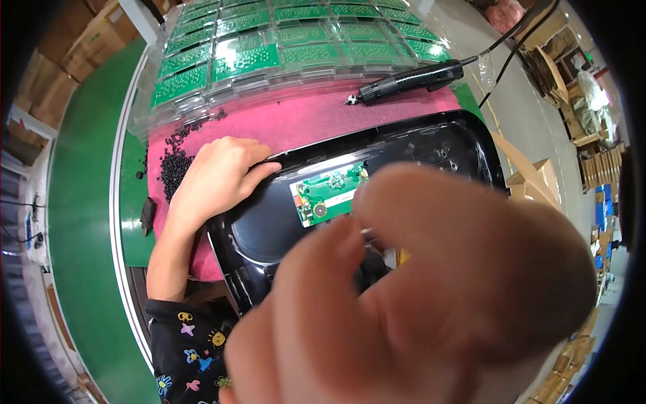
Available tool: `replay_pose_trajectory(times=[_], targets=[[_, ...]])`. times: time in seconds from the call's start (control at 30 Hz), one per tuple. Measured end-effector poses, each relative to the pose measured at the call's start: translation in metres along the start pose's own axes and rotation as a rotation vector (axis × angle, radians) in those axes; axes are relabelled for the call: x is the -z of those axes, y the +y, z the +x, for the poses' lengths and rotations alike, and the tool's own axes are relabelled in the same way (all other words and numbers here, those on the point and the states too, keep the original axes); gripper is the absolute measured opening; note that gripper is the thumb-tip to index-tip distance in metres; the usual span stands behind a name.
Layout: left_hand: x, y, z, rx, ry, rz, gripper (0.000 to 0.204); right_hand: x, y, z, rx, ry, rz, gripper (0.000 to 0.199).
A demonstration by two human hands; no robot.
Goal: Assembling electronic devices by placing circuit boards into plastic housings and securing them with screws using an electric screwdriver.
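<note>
A shallow black plastic housing [397, 148] lies at a slant in the middle, its inside facing up. Inside it sits a green circuit board [330, 210] with a round part and a white strip. My left hand [222, 172] grips the housing's far left rim, fingers curled and thumb along the edge. Very near the camera, my right hand [417, 289] is raised and blurred, covering the housing's near right part. Its thumb and forefinger come together in a pinch; a tiny shiny bit shows there, too small to name.
A pink mat [296, 121] covers the green bench. Black screws [176, 165] lie in a heap left of my left hand. A black electric screwdriver [410, 81] lies beyond the housing, its cord running up right. Clear trays of green boards [303, 40] stand at the back.
</note>
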State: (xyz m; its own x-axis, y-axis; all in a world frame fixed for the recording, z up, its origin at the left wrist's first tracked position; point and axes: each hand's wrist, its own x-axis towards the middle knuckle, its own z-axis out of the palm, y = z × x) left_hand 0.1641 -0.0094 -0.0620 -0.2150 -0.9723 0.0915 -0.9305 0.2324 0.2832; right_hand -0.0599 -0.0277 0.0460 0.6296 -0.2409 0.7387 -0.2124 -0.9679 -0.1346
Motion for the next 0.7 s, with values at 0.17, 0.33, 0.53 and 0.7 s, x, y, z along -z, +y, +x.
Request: replay_pose_trajectory(times=[0.17,0.33,0.53,0.7], targets=[[0.004,0.007,-0.034,0.046,0.364,-0.179,0.018,-0.016,-0.045,-0.020,-0.157,0.012,0.018,0.019],[0.026,0.022,-0.104,0.111,0.688,-0.085,0.037,-0.004,-0.054,-0.031,-0.339,0.039,0.001,0.021],[0.009,-0.023,-0.182,0.726,1.392,-0.581,0.033,-0.024,-0.173,-0.033,-0.547,0.052,-0.007,0.022],[0.016,-0.052,-0.249,0.694,1.554,-1.395,0.035,0.031,-0.030,-0.031,-0.649,0.035,0.003,0.024]])
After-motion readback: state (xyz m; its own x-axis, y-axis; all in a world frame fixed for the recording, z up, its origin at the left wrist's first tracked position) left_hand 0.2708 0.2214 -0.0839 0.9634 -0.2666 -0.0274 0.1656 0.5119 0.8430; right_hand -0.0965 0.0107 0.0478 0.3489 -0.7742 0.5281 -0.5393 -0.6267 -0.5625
